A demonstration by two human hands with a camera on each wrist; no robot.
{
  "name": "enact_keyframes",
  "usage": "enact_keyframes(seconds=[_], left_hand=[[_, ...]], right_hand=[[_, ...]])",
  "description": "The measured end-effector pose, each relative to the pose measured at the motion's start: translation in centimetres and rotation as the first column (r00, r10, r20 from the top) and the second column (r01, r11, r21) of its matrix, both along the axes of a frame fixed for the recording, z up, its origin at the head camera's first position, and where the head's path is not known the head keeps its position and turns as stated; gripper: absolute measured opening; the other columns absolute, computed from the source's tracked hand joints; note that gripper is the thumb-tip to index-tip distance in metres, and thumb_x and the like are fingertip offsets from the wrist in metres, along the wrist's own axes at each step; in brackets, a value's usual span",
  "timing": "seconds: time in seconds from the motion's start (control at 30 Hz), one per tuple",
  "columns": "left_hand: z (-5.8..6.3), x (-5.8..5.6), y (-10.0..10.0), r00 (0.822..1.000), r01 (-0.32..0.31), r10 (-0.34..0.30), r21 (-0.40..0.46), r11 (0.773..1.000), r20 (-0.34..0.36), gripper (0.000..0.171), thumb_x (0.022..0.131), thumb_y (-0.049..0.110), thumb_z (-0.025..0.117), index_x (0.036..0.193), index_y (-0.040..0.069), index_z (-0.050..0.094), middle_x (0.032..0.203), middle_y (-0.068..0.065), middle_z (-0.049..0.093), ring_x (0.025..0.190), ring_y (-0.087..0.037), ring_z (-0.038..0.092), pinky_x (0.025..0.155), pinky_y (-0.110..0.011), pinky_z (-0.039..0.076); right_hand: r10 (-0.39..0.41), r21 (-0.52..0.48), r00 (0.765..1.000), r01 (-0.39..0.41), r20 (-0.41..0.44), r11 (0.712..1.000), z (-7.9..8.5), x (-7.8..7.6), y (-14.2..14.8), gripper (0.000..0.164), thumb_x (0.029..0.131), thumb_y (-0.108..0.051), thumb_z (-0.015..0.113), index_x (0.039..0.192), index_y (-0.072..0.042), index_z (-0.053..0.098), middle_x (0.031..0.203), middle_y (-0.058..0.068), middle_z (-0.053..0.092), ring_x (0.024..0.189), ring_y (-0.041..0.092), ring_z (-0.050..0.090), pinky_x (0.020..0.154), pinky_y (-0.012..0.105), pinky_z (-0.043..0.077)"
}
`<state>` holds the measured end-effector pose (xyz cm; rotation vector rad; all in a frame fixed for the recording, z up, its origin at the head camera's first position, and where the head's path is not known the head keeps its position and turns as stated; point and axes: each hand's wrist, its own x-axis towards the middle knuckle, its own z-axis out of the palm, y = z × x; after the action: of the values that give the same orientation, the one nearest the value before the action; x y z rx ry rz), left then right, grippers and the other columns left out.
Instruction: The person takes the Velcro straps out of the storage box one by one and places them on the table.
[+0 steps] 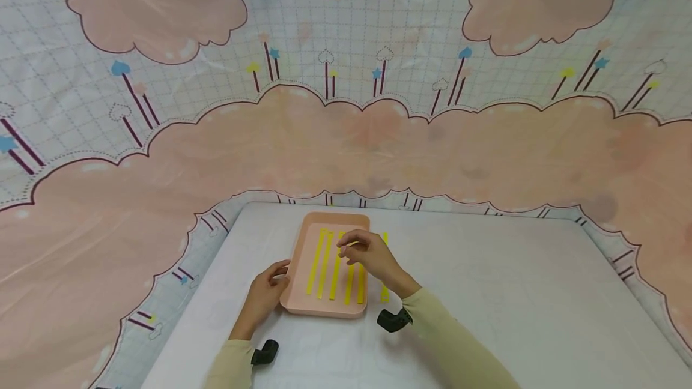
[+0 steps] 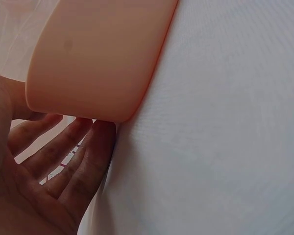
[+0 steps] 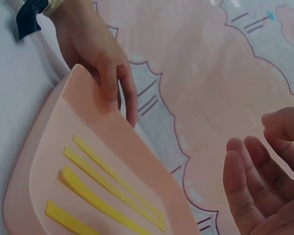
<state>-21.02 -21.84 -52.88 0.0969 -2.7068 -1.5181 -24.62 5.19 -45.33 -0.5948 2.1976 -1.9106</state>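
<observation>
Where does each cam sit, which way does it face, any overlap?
Head: on the head, facing forward and down at the tray and yellow strips; left hand, right hand and sleeves show.
Left wrist: on that wrist, facing the tray close up; only the left hand shows.
Right wrist: on that wrist, facing across the tray; both hands show.
Shared: head and right wrist both show the yellow strips.

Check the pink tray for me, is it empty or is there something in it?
Not empty: yellow strips lie lengthwise, side by side, inside the tray, as the head and right wrist views show.
</observation>
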Motion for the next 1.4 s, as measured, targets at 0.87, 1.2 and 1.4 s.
enact_keyframes(seconds=[0.87,1.2,1.4], left_hand=[[-0.2,-0.1,-0.1,1.0,-0.012,0.012,-0.013,1.0,0.007,0.043,0.095,0.013,0.058,0.138,0.014,0.056,0.13,-0.017,0.063,0.108,-0.03,0.064,0.084,-0.038,0.056],[0.0,-0.1,0.0,1.0,-0.008,0.009,-0.012,1.0,0.017,0.043,0.095,0.013,0.058,0.138,0.013,0.055,0.131,-0.017,0.062,0.111,-0.031,0.063,0.088,-0.041,0.056],[0.0,0.0,-0.1,1.0,0.0,0.0,-0.012,1.0,-0.009,0.042,0.095,0.01,0.058,0.137,0.011,0.056,0.129,-0.018,0.063,0.108,-0.03,0.065,0.086,-0.04,0.056]], right_hand=[[0.174,0.402,0.929,-0.03,-0.327,0.915,1.5,0.0,-4.8,0.013,0.092,-0.014,0.068,0.105,-0.011,0.068,0.103,-0.001,0.069,0.093,0.012,0.065,0.077,0.021,0.051],[0.376,0.688,0.802,0.058,-0.463,0.723,1.5,-0.4,-6.1,0.025,0.094,-0.023,0.066,0.119,-0.016,0.064,0.119,-0.003,0.064,0.107,0.014,0.062,0.091,0.025,0.051],[0.472,0.768,0.722,0.128,-0.506,0.627,1.2,-1.1,-6.5,0.028,0.094,-0.026,0.066,0.121,-0.02,0.062,0.12,-0.003,0.061,0.107,0.012,0.059,0.091,0.025,0.051]])
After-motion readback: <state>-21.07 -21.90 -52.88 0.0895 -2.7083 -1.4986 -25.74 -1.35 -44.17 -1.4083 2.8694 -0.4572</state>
